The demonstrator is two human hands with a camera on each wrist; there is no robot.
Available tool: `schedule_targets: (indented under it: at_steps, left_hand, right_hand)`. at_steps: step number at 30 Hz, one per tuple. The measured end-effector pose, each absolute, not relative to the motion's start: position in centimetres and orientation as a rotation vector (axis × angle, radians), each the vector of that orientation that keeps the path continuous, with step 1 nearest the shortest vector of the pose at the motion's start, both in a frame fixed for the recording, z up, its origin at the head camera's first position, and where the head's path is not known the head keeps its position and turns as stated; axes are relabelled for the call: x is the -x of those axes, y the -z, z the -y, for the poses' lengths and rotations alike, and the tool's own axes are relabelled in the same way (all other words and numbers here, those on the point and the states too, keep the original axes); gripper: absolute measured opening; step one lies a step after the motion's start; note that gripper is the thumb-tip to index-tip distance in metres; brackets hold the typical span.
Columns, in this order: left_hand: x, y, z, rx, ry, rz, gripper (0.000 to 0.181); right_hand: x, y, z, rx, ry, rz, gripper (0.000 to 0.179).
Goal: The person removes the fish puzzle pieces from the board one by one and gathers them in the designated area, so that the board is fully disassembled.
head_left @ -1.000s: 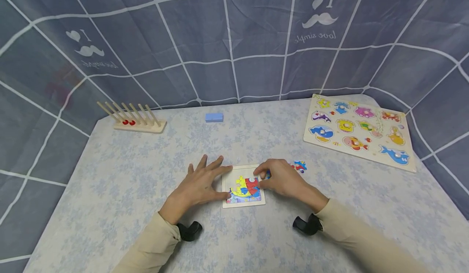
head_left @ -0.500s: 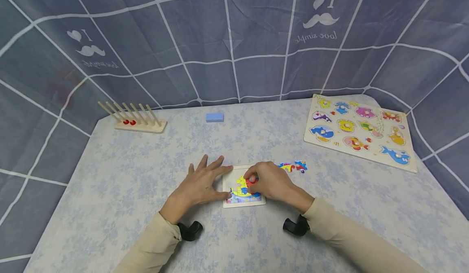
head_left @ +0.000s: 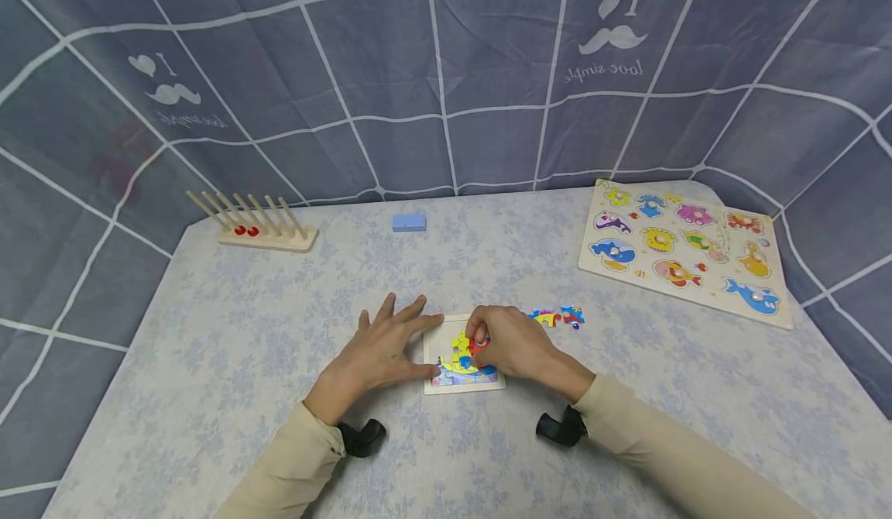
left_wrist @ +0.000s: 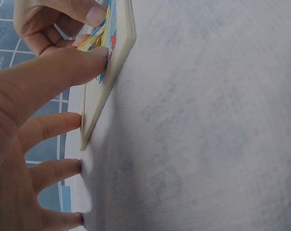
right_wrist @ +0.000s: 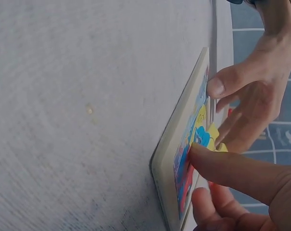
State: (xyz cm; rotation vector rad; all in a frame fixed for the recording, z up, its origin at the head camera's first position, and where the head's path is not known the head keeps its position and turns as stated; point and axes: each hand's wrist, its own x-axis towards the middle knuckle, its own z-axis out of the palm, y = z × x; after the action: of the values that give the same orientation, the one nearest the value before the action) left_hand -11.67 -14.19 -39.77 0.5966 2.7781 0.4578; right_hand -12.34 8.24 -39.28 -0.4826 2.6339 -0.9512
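A small wooden jigsaw puzzle board (head_left: pixel 436 331), partly filled with yellow, red and blue pieces, lies before me. My left hand (head_left: pixel 379 352) is spread at its left side. Its thumb rests on the lower left corner and its index fingertip touches the upper left edge. Thumb and fingers of my right hand (head_left: pixel 517 342) pinch a puzzle piece (head_left: pixel 479 344) with red on it, over the picture's right part. In the right wrist view, yellow and blue pieces (right_wrist: pixel 201 133) stand tilted by my right thumb. The fingers hide part of the pinched piece.
Loose puzzle pieces (head_left: pixel 573 316) lie right of the board. A large peg puzzle (head_left: pixel 686 252) with sea animals is at the far right. Near the back edge sit a blue block (head_left: pixel 409 223) and a wooden peg rack (head_left: pixel 268 242) with red beads.
My right hand has moved left from the board's right edge onto the pieces inside, uncovering a loose piece on the table. The left hand has stayed in place.
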Motion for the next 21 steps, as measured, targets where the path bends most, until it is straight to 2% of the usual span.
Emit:
schedule_targets:
  at_steps: [4,12,21]
  left_hand:
    - [11.7,39.76,14.14,-0.601,-0.455,-2.778,0.075]
    - [11.69,39.69,14.11,-0.603,-0.448,-2.78,0.075]
    - [11.66,39.69,14.14,-0.601,-0.445,-2.78,0.075]
  right_hand:
    - [12.32,39.35,-8.43,0.524,0.986,-2.627,0.027]
    - [11.92,39.16,-9.16,0.667,1.158,-2.445,0.017]
    - [11.82,39.36,-9.16,0.697,1.227,-2.329,0.015]
